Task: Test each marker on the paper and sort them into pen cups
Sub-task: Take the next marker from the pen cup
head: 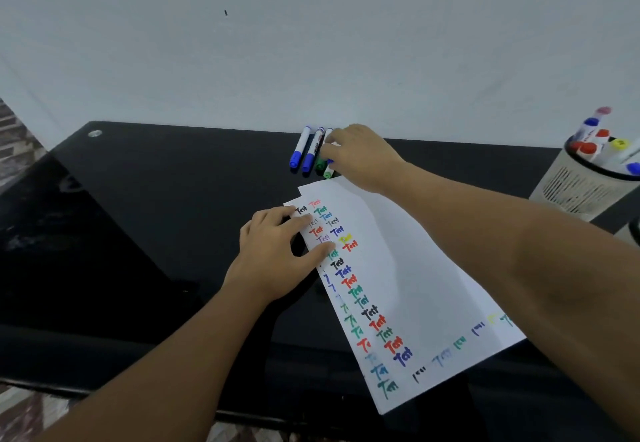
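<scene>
- Lying in a short row at the far edge of the black desk (pixel 145 178), just beyond the far end of the paper (pixel 408 268): two blue-capped markers (pixel 304 150) on the left and two green-capped markers (pixel 324 166) to their right, partly hidden under fingers.
- Reaching over the row with the right hand (pixel 360 156), fingers curled down onto the green-capped pair; seemingly closing on one, though no marker clearly lifted or fully gripped yet.
- Pinning the paper's left edge with the left hand (pixel 277 254), fingers fairly straight and spread, pressing flat and holding nothing.
- Judging the step: picking up the next untested marker, with many coloured "Test" marks already filling the sheet.
- Calling next for lifting one marker free without rolling its neighbours, uncapping it, and writing on a bare patch of paper.
- Standing at the far right: a white mesh pen cup (pixel 581 182) already holding several sorted markers, with the rim of another cup barely showing near it.
</scene>
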The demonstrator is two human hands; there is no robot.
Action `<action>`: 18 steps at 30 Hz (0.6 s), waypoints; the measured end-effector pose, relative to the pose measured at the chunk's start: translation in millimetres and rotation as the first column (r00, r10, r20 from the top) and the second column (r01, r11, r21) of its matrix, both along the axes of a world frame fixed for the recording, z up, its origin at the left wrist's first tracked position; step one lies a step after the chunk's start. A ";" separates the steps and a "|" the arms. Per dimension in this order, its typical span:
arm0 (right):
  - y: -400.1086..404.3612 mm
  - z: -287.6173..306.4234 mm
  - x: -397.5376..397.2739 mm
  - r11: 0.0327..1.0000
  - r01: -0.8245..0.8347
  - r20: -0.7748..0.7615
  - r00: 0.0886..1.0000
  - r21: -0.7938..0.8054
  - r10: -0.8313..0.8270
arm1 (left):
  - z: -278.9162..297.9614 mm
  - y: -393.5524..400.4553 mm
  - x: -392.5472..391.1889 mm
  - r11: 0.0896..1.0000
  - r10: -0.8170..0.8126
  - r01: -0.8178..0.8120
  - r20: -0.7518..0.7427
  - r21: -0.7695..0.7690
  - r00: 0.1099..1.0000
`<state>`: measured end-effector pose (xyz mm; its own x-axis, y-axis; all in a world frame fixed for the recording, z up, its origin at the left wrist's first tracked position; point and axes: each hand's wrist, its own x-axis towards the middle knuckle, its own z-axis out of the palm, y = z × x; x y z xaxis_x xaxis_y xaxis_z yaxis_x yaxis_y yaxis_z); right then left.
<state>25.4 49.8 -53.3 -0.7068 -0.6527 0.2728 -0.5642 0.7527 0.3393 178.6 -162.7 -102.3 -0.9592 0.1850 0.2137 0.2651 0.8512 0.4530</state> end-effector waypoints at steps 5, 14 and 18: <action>6.6 11.3 8.0 0.999 0.042 0.162 0.986 -0.023 -0.038 | 2.3 1.0 0.5 1.000 0.001 -0.001 0.002 -0.008 1.000; 5.8 9.1 1.6 0.995 0.102 0.227 0.969 0.011 -0.101 | 2.0 1.6 -1.3 1.000 0.000 0.000 0.000 -0.008 1.000; 10.2 6.3 -0.4 0.994 0.110 0.226 0.968 0.015 -0.110 | 0.7 0.3 -1.4 1.000 -0.001 0.001 -0.005 -0.003 1.000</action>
